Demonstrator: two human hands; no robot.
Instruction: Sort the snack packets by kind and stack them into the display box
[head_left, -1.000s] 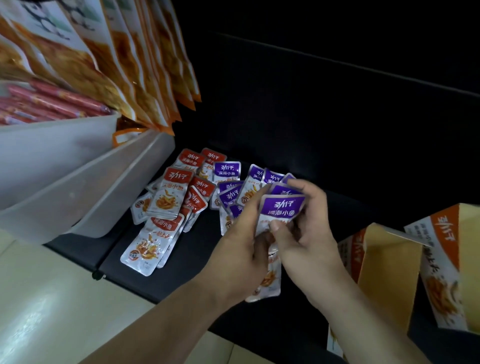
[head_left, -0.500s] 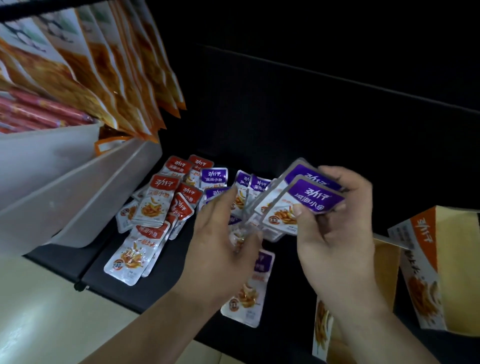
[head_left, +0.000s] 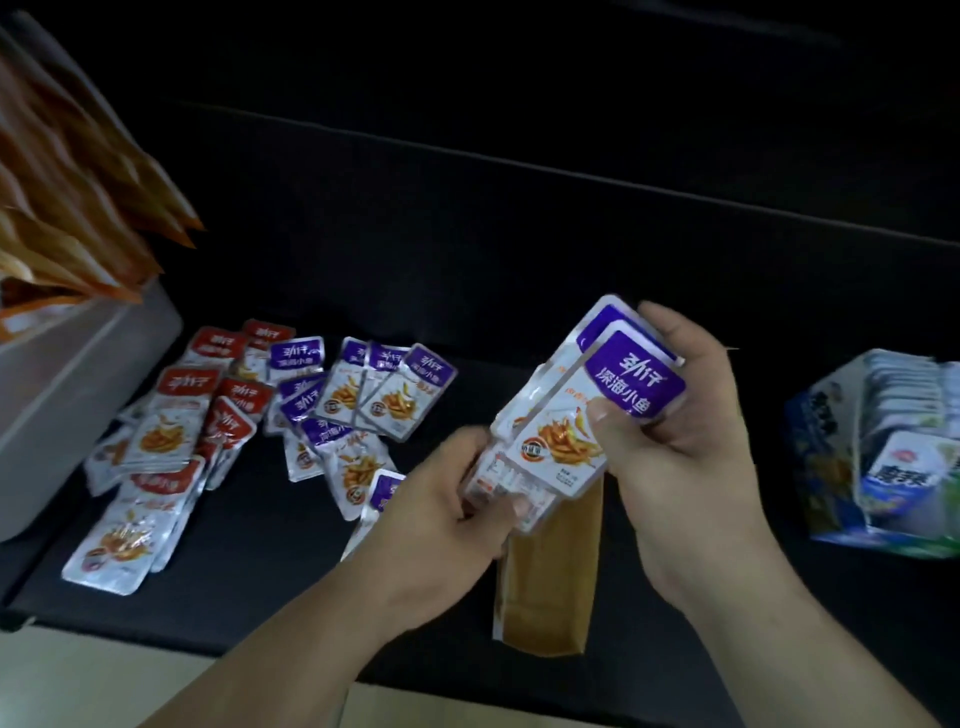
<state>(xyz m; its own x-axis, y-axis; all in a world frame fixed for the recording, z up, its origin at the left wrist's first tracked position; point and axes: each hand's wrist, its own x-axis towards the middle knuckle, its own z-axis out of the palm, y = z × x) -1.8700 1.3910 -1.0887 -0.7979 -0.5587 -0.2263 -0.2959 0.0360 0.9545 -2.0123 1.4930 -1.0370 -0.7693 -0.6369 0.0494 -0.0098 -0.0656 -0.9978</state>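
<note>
Two arms show from the lower edge of the picture upward. The left forearm (head_left: 311, 634) and the right forearm (head_left: 769, 639) are bare along all their visible length. The left hand (head_left: 441, 499) and the right hand (head_left: 685, 467) are bare as well, with plain fingers and wrists. The right thumbnail (head_left: 598, 415) is cut short and rounded; dim light blurs finer detail

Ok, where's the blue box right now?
Head view, far right on the dark shelf: the blue box sits just beyond the right hand, which grips the stack of purple packets.
</note>
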